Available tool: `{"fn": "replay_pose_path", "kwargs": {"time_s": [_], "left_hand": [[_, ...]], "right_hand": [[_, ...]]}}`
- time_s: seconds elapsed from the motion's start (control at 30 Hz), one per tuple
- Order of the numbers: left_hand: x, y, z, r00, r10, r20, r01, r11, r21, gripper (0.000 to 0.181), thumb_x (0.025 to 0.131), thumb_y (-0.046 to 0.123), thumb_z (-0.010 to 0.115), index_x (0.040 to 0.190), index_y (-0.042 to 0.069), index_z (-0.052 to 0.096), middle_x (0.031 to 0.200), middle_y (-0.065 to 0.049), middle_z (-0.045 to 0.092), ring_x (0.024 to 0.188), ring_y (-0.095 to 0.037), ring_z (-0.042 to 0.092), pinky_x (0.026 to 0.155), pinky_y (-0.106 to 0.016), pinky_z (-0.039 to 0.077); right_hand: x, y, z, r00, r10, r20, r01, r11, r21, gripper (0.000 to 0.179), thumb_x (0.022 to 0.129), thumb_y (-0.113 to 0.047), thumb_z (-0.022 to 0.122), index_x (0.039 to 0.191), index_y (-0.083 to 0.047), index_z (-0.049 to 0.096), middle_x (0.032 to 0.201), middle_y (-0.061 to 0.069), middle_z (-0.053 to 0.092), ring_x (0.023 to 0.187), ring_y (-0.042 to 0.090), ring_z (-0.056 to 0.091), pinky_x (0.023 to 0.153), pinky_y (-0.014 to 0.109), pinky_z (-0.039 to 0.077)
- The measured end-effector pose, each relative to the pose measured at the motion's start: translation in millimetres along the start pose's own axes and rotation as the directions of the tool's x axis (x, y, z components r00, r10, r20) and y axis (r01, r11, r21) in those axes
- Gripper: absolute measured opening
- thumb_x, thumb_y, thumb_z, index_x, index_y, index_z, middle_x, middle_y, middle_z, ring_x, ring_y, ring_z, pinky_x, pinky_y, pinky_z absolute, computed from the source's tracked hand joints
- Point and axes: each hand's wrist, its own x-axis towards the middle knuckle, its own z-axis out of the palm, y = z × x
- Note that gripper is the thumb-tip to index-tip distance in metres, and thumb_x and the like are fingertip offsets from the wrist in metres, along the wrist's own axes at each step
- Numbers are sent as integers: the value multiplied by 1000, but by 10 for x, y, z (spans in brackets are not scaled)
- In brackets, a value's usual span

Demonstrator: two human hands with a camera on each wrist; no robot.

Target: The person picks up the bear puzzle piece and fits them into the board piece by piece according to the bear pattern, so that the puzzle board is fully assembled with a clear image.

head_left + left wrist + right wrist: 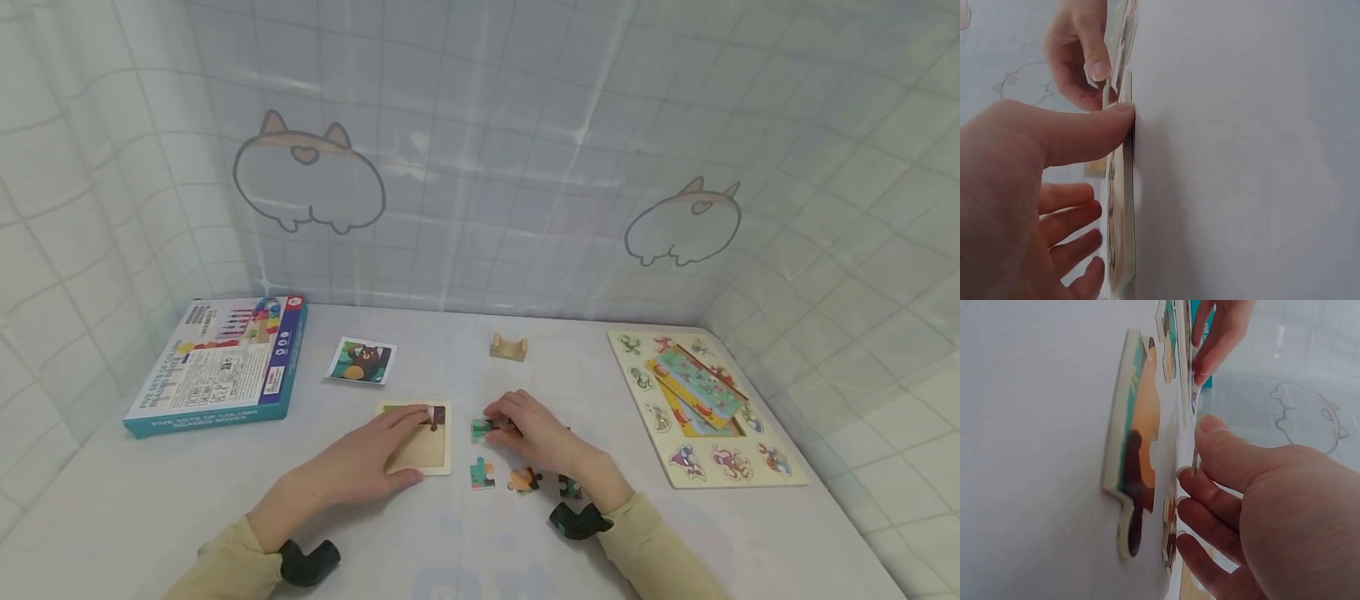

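Observation:
My left hand (pixel 360 462) rests on a square wooden puzzle tray (pixel 420 454), its fingers lying across the top and the thumb (pixel 1094 131) touching the near edge. Some picture pieces sit along the tray's upper side, partly covered by those fingers; the lower part shows bare wood. Just right of the tray, my right hand (pixel 543 433) pinches a green jigsaw piece (pixel 480 429) between thumb and fingers. Around that hand lie a green-and-orange piece (pixel 482 473), an orange piece (pixel 523 480) and a dark green piece (pixel 569 487). More pieces are partly hidden beneath the hand.
Behind the tray lies a bear picture card (pixel 363 362). A small wooden holder (pixel 509 347) stands at the back. On the left is a boxed toy (pixel 217 367); on the right, a sea-animal puzzle board (pixel 678 471) carries colourful boards (pixel 701 387). Tile-patterned curtains surround the table.

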Motion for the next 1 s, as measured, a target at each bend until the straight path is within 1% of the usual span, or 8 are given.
{"fn": "replay_pose_path", "kwargs": {"time_s": [0.13,0.2,0.33,0.43,0.57,0.7,0.83,1.0], "left_hand": [[-72,-56,-71,1000,18,-24,-18,1000,3,74,90,45,70,152,14,43,160,-4,36,148,-31,33,115,-54,38],[-134,-91,-129,999,17,-37,-16,1000,15,74,89,45,72,150,12,46,158,-6,39,146,-33,36,112,-54,40],[-277,-171,-212,999,-40,-37,41,998,50,76,89,50,71,148,9,48,156,-9,42,143,-36,41,110,-56,42],[-336,-218,-226,998,-62,-21,63,997,39,75,90,52,68,149,11,47,157,-10,42,143,-36,41,111,-56,41],[-335,-237,-229,999,-47,-13,47,999,12,74,91,53,66,149,11,48,157,-10,42,142,-37,42,112,-56,40],[-317,-227,-252,998,-55,-2,55,998,15,74,91,53,66,148,10,49,155,-12,44,141,-38,43,111,-57,40],[-307,-230,-262,996,-86,17,86,996,-8,75,90,55,66,148,11,49,155,-14,44,141,-39,43,111,-59,40],[-299,-252,-246,993,-120,14,121,991,-55,80,88,59,67,151,15,45,153,-14,46,139,-40,44,110,-60,40]], "right_hand": [[1,0,18,1000,-25,-5,25,1000,1,23,98,-23,65,116,-9,68,110,1,65,98,14,55,85,28,52],[8,-6,20,1000,-30,-5,30,1000,9,23,99,-23,65,116,-9,69,111,1,65,98,14,55,84,27,52],[33,-50,20,1000,-21,-3,21,1000,21,23,99,-23,64,117,-10,69,111,0,64,99,13,54,84,26,52],[58,-120,22,1000,-7,2,7,999,37,24,99,-23,64,117,-10,70,112,0,64,100,13,55,86,27,52],[138,-238,66,999,-31,-13,31,999,33,24,98,-21,65,117,-8,70,111,1,65,100,14,54,85,26,52],[290,-364,141,996,-71,-49,71,997,3,21,97,-19,66,115,-8,70,109,2,65,98,16,54,83,26,50],[463,-490,211,998,-51,-40,51,999,-2,23,98,-22,65,116,-9,69,109,1,64,97,14,53,84,25,48],[659,-607,305,1000,-21,-9,21,999,-31,23,97,-23,65,117,-10,67,110,0,63,100,14,53,85,26,46]]}}
